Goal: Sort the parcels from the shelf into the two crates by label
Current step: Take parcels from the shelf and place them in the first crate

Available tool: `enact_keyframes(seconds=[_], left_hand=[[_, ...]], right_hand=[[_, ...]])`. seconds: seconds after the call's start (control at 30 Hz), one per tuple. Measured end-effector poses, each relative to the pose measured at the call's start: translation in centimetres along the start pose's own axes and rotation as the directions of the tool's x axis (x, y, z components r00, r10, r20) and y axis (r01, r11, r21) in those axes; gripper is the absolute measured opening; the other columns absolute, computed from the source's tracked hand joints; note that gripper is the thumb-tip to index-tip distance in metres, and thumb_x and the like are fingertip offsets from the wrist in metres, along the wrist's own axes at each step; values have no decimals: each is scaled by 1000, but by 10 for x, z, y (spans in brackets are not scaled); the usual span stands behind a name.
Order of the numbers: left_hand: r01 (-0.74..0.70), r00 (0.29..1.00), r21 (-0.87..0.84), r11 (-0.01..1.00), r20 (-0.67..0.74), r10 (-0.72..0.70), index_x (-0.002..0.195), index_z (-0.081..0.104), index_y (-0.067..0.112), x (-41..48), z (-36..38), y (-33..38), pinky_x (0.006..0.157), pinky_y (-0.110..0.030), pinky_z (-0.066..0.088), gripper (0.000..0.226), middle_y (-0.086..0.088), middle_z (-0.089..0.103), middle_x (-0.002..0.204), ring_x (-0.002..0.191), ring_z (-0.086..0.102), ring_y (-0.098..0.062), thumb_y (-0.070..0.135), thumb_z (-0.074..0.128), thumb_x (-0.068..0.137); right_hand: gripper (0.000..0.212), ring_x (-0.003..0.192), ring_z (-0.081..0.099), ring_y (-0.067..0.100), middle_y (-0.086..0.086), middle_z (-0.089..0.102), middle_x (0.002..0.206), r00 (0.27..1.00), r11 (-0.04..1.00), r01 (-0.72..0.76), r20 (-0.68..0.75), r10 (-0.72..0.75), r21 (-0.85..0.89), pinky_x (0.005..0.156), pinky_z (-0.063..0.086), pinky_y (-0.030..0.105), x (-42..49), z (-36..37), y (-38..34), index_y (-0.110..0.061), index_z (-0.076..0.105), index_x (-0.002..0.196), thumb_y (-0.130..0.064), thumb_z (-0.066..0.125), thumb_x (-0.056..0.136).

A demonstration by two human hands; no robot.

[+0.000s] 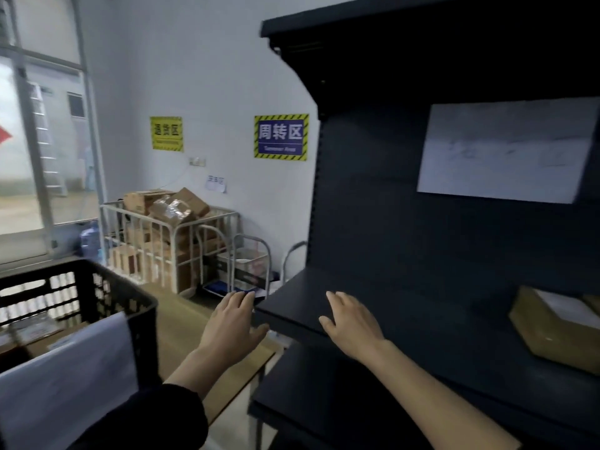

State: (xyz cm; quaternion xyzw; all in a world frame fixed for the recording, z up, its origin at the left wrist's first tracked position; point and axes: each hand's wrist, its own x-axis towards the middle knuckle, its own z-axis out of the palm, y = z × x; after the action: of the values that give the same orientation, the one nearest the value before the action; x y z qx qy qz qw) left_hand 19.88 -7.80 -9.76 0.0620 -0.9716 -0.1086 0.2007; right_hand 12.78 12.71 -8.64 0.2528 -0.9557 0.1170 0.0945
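A dark metal shelf (389, 306) fills the right half of the view. One brown cardboard parcel (552, 332) with a white label lies on it at the far right. My right hand (350, 323) hovers over the shelf's left part, fingers straight, holding nothing. My left hand (232, 323) is held out just left of the shelf's corner, fingers straight and empty. A black slotted plastic crate (107, 297) stands at the lower left with a white sheet on its front; cardboard parcels lie inside it.
A white sheet (506, 151) hangs on the shelf's back panel. Behind, a white wire cage (168, 251) holds several cardboard boxes under yellow and blue wall signs. Metal trolley handles (250, 258) stand beside the shelf. A window is at the left.
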Motion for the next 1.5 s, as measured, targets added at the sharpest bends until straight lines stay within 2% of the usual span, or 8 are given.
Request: enact_keyframes(seconds=[0.3, 0.6, 0.83, 1.1, 1.2, 1.3, 1.4, 1.5], left_hand=[[-202, 978, -108, 973, 36, 207, 144, 26, 11, 41, 50, 172, 113, -32, 24, 70, -4, 33, 148, 141, 22, -22, 44, 51, 88], [-334, 934, -194, 922, 63, 352, 146, 21, 12, 44, 90, 315, 117, -32, 20, 69, -5, 27, 152, 143, 16, -22, 44, 47, 91], [-364, 912, -236, 901, 105, 396, 147, 19, 12, 42, 113, 389, 117, -31, 19, 68, -5, 26, 152, 143, 16, -21, 44, 45, 92], [-338, 905, -289, 895, 160, 394, 146, 21, 11, 56, 130, 424, 115, -32, 22, 68, -6, 27, 152, 143, 18, -21, 44, 46, 93], [-284, 903, -367, 886, 208, 376, 147, 19, 9, 63, 138, 432, 115, -33, 22, 69, -7, 25, 153, 144, 16, -22, 44, 45, 93], [-173, 904, -478, 861, 270, 332, 147, 19, 8, 74, 148, 440, 114, -36, 24, 70, -9, 25, 153, 143, 17, -24, 46, 44, 93], [-57, 898, -578, 814, 327, 295, 147, 19, 8, 84, 155, 450, 113, -38, 26, 69, -12, 27, 152, 142, 22, -26, 46, 41, 94], [35, 891, -642, 766, 367, 267, 146, 21, 7, 91, 160, 457, 111, -37, 27, 67, -14, 29, 151, 140, 28, -27, 48, 35, 95]], right_hand=[[58, 143, 19, 20, 6, 21, 155, 978, 984, -180, -113, 177, -15, 117, 20, 32, -65, -60, 150, -14, 18, 148, -39, 35, 98], [57, 139, 25, 21, 7, 25, 152, 914, 928, -373, -183, 363, -21, 112, 28, 32, -137, -104, 271, -13, 21, 146, -39, 37, 97], [57, 136, 30, 22, 6, 26, 152, 874, 893, -450, -212, 437, -15, 108, 35, 35, -176, -120, 333, -15, 23, 146, -38, 40, 97], [55, 133, 36, 19, 5, 35, 147, 817, 850, -522, -328, 474, -69, 105, 39, 31, -193, -134, 372, -15, 28, 143, -43, 37, 96], [52, 128, 41, 18, 5, 40, 142, 759, 816, -577, -392, 520, -34, 101, 40, 29, -205, -137, 384, -15, 31, 141, -41, 37, 97], [52, 128, 41, 21, 8, 43, 139, 660, 764, -643, -472, 584, 46, 103, 39, 30, -221, -137, 397, -13, 34, 140, -39, 40, 96], [52, 126, 42, 25, 13, 44, 135, 511, 661, -712, -469, 720, 237, 103, 40, 36, -231, -136, 413, -9, 38, 138, -39, 42, 95], [39, 109, 51, 25, 13, 55, 117, 402, 548, -671, -376, 835, 499, 95, 44, 39, -231, -133, 428, -9, 56, 112, -40, 39, 95]])
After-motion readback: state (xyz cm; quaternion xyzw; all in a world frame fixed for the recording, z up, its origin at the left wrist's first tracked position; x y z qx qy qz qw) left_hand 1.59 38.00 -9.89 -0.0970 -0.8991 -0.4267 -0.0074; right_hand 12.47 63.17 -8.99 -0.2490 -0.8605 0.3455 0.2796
